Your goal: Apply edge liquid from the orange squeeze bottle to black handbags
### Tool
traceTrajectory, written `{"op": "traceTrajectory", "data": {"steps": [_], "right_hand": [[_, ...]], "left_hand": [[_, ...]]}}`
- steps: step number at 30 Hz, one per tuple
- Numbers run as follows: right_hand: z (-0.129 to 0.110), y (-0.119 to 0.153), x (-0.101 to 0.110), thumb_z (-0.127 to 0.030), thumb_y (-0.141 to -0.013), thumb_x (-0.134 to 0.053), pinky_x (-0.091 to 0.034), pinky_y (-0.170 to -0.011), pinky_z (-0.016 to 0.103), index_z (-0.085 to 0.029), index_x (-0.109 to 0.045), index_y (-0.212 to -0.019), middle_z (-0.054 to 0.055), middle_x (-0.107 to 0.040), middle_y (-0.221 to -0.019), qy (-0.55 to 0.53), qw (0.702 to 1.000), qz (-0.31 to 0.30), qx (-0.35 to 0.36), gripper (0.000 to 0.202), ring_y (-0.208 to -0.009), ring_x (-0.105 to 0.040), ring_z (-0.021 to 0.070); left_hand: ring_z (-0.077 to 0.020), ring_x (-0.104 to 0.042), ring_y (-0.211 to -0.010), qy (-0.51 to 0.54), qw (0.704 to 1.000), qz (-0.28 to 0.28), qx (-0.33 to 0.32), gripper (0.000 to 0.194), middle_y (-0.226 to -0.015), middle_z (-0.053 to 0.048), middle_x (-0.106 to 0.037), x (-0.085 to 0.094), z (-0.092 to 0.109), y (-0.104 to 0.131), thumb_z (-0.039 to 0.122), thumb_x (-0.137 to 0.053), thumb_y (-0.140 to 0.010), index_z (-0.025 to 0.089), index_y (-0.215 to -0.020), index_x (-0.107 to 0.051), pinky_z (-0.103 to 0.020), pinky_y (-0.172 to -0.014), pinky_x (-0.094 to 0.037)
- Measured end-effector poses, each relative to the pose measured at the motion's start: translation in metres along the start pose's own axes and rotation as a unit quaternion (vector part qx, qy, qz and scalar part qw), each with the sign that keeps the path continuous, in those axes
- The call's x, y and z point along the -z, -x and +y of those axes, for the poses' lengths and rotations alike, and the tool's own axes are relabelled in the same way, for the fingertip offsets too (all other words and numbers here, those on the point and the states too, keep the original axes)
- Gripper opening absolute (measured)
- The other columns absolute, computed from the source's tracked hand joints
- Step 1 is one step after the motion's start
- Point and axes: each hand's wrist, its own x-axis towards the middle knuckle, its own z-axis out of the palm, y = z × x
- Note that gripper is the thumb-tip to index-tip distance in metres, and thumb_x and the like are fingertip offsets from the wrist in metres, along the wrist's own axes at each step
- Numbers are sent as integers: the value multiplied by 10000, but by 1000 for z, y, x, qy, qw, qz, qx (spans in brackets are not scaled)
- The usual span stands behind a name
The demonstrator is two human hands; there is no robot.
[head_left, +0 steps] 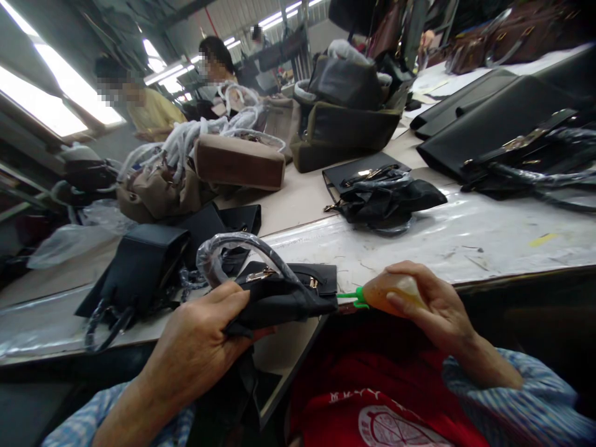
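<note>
My left hand grips a black handbag at the table's front edge, thumb on top and fingers underneath. The bag has gold-coloured hardware and a looped handle wrapped in clear plastic. In my right hand is a soft glue bottle with amber contents, held between thumb and fingers. Its green nozzle points left and meets the right edge of the bag; whether the tip touches I cannot tell. Below the bag hangs a dark panel with a pale inner face.
Black bags lie left, at centre and right on the white-covered table. Brown bags and olive bags are piled behind. Crumpled clear plastic sits far left. A person in yellow and others are beyond.
</note>
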Motion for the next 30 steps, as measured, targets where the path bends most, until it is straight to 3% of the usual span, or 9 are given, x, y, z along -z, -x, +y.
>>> {"op": "traceTrajectory", "data": {"steps": [4, 9, 13, 17, 22, 26, 30], "right_hand": [[1, 1, 0, -450, -939, -774, -600, -799, 330, -313, -710, -1188, 29, -751, -1062, -12, 1000, -26, 6, 291, -910, -733, 249], [-2, 3, 0, -458, -942, -772, -606, -795, 338, -305, -713, -1182, 39, -750, -1062, -7, 1000, 17, -5, 291, -910, -732, 252], [-4, 4, 0, -412, -946, -766, -612, -813, 356, -314, -704, -1200, 47, -751, -1067, -7, 999, -21, 30, 279, -924, -734, 264], [-6, 4, -1, -358, -954, -764, -612, -791, 333, -314, -684, -1222, 37, -734, -1074, 5, 999, 11, 42, 283, -907, -731, 243], [-7, 4, -1, -342, -959, -758, -608, -829, 333, -323, -674, -1261, 44, -723, -1102, -18, 997, -40, 71, 314, -948, -717, 242], [-7, 3, -1, -331, -961, -764, -606, -820, 319, -332, -670, -1256, 37, -711, -1107, -5, 998, 5, 60, 310, -950, -716, 232], [-9, 5, 0, -359, -972, -746, -624, -806, 345, -337, -678, -1247, 39, -735, -1090, -13, 998, -30, 51, 284, -934, -733, 253]], "left_hand": [[-149, -660, -715, 3, 1000, 0, -3, 198, -834, 17, -662, -1, 1, 0, 390, -731, -936, 225, -835, -692, -246, -630, -466], [-142, -653, -722, 8, 1000, -8, -6, 175, -832, 23, -656, -2, 2, 0, 360, -734, -936, 226, -836, -683, -238, -638, -465], [-145, -657, -739, 2, 1000, -8, -7, 195, -854, 18, -657, -3, 1, 3, 382, -728, -948, 224, -846, -679, -242, -645, -468], [-152, -655, -737, -4, 1000, -3, -12, 204, -853, 14, -654, -5, 0, 4, 385, -724, -945, 220, -840, -666, -250, -641, -469], [-159, -658, -759, -8, 1000, -12, -9, 185, -883, 7, -662, -5, 0, 3, 378, -710, -953, 219, -867, -676, -259, -659, -477], [-169, -657, -765, -17, 1000, -15, -6, 163, -865, 7, -655, -6, 0, 4, 341, -729, -928, 221, -844, -656, -265, -656, -470], [-169, -657, -746, -18, 1000, -11, -9, 170, -870, 5, -658, -6, -1, 5, 365, -718, -940, 222, -866, -663, -270, -652, -469]]}}
